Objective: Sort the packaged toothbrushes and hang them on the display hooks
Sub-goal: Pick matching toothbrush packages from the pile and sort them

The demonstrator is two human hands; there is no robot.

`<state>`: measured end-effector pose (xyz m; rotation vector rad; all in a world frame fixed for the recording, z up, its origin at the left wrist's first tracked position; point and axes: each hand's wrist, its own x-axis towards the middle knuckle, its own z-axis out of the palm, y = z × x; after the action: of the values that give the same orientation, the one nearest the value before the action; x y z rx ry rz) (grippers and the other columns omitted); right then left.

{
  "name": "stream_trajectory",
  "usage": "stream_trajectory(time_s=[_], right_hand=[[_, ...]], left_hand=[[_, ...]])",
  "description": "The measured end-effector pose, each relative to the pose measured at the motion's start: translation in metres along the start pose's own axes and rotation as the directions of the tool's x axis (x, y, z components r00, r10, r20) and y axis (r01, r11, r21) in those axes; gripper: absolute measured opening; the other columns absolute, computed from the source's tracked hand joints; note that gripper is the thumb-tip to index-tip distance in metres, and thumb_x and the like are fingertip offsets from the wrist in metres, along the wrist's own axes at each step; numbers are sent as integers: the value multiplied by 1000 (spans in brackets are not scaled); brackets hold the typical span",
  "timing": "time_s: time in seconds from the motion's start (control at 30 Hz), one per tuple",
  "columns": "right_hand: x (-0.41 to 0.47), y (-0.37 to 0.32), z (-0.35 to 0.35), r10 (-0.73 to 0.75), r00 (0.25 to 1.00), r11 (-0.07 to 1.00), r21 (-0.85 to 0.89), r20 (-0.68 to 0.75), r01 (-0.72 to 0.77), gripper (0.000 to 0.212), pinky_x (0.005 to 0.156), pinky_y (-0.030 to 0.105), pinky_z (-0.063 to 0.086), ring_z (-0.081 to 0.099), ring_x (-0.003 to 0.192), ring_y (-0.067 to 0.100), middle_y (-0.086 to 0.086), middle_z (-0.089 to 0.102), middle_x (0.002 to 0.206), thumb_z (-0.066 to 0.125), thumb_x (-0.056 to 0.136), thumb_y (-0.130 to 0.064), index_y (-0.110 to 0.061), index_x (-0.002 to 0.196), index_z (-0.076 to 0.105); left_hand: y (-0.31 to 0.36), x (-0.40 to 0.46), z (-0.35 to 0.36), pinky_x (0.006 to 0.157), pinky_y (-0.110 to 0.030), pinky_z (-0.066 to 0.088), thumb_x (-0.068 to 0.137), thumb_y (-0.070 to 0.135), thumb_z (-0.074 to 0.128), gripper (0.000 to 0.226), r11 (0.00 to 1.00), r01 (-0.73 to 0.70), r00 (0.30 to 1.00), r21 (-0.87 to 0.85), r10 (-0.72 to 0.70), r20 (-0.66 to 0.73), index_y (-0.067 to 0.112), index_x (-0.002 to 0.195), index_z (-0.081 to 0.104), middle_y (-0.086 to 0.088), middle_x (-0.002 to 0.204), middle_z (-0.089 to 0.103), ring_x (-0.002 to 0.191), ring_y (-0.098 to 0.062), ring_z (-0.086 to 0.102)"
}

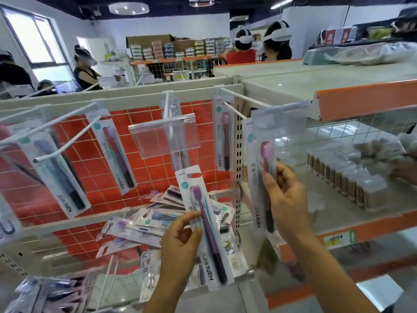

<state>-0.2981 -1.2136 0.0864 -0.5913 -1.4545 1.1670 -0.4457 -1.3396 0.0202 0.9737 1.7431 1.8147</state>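
My left hand (178,242) grips a packaged purple toothbrush (204,224), upright, low in the middle. My right hand (285,199) holds a packaged pink toothbrush (259,177) up at the tip of a white display hook (234,108) on the right; its top sits behind a clear price tag (279,125). One pink pack (223,134) hangs further back on that hook. Other packs hang on hooks to the left (56,168) (115,150). A loose pile of toothbrush packs (144,224) lies on the wire shelf below.
Red grid back panel (94,154) behind the hooks. An empty hook tip (36,160) juts out at left. A clear tag holder (164,138) hangs mid-frame. Orange-edged shelves (361,100) with boxed goods (343,179) stand right. Another person's hand (404,168) reaches in there. Several people stand beyond.
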Motion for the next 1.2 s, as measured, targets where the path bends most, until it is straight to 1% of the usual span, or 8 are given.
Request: stream_trajectory(time_s=[0.2, 0.37, 0.47, 0.6, 0.67, 0.8, 0.97, 1.2], right_hand=[[15, 11, 4, 23, 999, 997, -72, 27, -21, 16, 74, 45, 56, 65, 81, 23, 2, 66, 84, 55, 88, -32, -18, 94, 61], [45, 24, 20, 85, 995, 994, -73, 48, -82, 36, 72, 61, 53, 61, 88, 42, 18, 62, 92, 56, 83, -57, -21, 87, 56], [73, 39, 35, 147, 988, 985, -93, 37, -143, 20, 74, 58, 55, 66, 89, 35, 14, 66, 95, 58, 88, -46, -26, 88, 58], [113, 65, 52, 186, 982, 966, -186, 26, -178, 26, 69, 60, 55, 66, 86, 37, 19, 66, 94, 50, 80, -61, -38, 88, 58], [127, 68, 60, 193, 981, 961, -204, 7, -187, 21, 73, 59, 54, 65, 88, 37, 20, 66, 96, 49, 90, -48, -31, 94, 60], [145, 75, 69, 244, 968, 935, -253, -56, -250, 26, 77, 55, 55, 64, 92, 39, 22, 66, 101, 47, 96, -29, -6, 100, 60], [140, 80, 69, 245, 969, 921, -309, -18, -238, 32, 76, 48, 57, 66, 81, 26, 11, 65, 89, 47, 96, -41, -10, 94, 57], [110, 107, 51, 282, 948, 882, -349, -146, -316, 35, 90, 35, 49, 56, 105, 19, 6, 57, 120, 48, 96, -34, -12, 123, 49]], left_hand=[[-6, -1, 5, 75, -63, 50, 89, 2, 63, 37, 1000, 12, 1000, 0, -12, -28, 36, 101, 71, -6, 82, 62, 77, -26, 55], [-4, -2, 6, 78, -53, 55, 88, -3, 62, 37, 1000, 4, 999, 7, -4, -50, 31, 97, 71, 11, 89, 74, 78, -28, 65], [-6, 0, 5, 75, -51, 55, 88, -2, 62, 41, 999, 27, 998, 19, -26, -62, 37, 94, 72, 12, 87, 74, 75, -26, 62], [-9, 3, 1, 64, -31, 52, 88, 0, 62, 41, 997, 9, 997, 72, -3, -83, 39, 96, 71, 0, 82, 71, 73, -24, 59], [-9, 3, 0, 61, -24, 57, 88, -4, 61, 39, 998, 17, 995, 65, -10, -103, 33, 99, 70, 10, 85, 72, 74, -25, 63], [-6, 1, -2, 66, -36, 61, 88, -6, 60, 37, 998, 39, 993, 55, -33, -110, 27, 101, 70, 13, 97, 73, 82, -23, 69], [-8, -1, -4, 62, -23, 57, 87, -6, 60, 37, 998, 36, 992, 48, -30, -124, 26, 102, 70, 10, 99, 73, 85, -20, 69], [-1, -1, -5, 60, -14, 54, 89, -4, 60, 36, 998, -12, 994, 65, 19, -106, 27, 105, 68, 9, 98, 72, 83, -13, 68]])
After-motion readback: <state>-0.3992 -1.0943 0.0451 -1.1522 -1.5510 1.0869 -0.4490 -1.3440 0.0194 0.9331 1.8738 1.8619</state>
